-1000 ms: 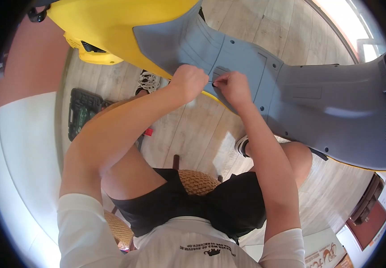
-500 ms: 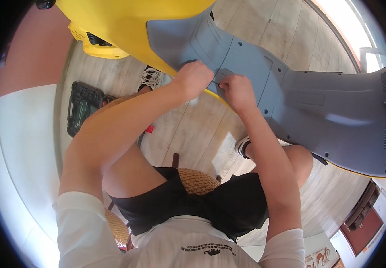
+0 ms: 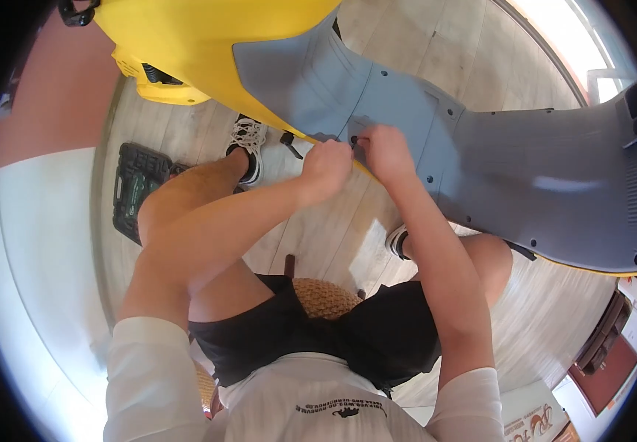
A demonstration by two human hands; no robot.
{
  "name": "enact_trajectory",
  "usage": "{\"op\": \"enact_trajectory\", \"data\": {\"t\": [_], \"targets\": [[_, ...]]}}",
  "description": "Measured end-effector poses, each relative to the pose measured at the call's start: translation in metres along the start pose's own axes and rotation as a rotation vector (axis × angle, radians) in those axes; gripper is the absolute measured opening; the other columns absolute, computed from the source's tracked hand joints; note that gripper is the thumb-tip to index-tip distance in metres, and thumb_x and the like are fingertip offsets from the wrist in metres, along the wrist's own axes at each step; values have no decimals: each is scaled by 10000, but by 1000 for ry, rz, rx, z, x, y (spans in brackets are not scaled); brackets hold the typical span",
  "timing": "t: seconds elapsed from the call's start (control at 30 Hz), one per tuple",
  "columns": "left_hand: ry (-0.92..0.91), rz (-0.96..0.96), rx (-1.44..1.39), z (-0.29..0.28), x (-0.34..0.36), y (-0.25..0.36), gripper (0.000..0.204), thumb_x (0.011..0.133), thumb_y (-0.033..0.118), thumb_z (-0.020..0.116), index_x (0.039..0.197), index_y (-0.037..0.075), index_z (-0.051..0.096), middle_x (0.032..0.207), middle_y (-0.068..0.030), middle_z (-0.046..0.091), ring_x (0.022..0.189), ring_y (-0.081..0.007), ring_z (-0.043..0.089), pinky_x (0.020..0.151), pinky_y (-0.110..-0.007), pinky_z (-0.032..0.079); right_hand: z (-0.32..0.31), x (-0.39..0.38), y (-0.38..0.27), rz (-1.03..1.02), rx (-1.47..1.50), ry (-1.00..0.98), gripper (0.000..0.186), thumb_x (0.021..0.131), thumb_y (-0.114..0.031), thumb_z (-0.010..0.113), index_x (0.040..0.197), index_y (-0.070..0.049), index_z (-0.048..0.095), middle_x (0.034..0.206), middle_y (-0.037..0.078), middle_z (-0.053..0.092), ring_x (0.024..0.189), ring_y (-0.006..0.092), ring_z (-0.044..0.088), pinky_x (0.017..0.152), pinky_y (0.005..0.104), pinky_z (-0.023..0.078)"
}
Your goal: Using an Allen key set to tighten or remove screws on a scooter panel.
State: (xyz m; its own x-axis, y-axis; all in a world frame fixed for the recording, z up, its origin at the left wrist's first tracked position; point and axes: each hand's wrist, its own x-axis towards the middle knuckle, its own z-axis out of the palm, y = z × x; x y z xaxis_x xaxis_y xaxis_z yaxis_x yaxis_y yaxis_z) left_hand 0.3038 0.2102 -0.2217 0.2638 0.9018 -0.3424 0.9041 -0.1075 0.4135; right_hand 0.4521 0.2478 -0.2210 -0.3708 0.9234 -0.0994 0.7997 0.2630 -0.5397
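The work centres on a dark round spot (image 3: 354, 140) by the near edge of the blue-grey footboard (image 3: 396, 125), and it looks unfinished there, since both hands are at it. The board lies in place against the yellow shell (image 3: 201, 26); other dark dots run along its seams and edge, but whether they are fitted screws or bare holes is too small to tell. The right hand (image 3: 383, 149) is bent with its fingertips pinched together at the spot. The left hand (image 3: 328, 168) is curled just beside it; what it grips, if anything, I cannot tell. The board is smooth, matt plastic with thin straight seams, while the shell is glossy and curved. On the pale wood-grain floor (image 3: 311, 236) sits a dark, ribbed, open tool case (image 3: 140, 177). The stool (image 3: 324, 298) has a coarse woven seat.
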Motion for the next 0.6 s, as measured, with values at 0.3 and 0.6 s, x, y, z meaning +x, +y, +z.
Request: {"op": "enact_trajectory", "data": {"t": [0.3, 0.6], "targets": [[-198, -734, -1273, 21, 42, 36, 391, 1033, 254, 464, 916, -66, 655, 863, -180, 701, 729, -275, 709, 675, -398, 589, -33, -29, 13, 262, 92, -79, 172, 821, -115, 645, 919, -2, 731, 887, 218, 708, 874, 392, 684, 784, 446, 540], [-401, -547, -846, -15, 53, 20, 340, 968, 285, 632, 889, -44, 666, 877, -192, 713, 854, -300, 709, 755, -409, 574, -13, -27, 42, 345, 357, -117, 152, 790, -148, 718, 866, -21, 753, 810, 193, 711, 781, 365, 693, 719, 428, 548]]}}
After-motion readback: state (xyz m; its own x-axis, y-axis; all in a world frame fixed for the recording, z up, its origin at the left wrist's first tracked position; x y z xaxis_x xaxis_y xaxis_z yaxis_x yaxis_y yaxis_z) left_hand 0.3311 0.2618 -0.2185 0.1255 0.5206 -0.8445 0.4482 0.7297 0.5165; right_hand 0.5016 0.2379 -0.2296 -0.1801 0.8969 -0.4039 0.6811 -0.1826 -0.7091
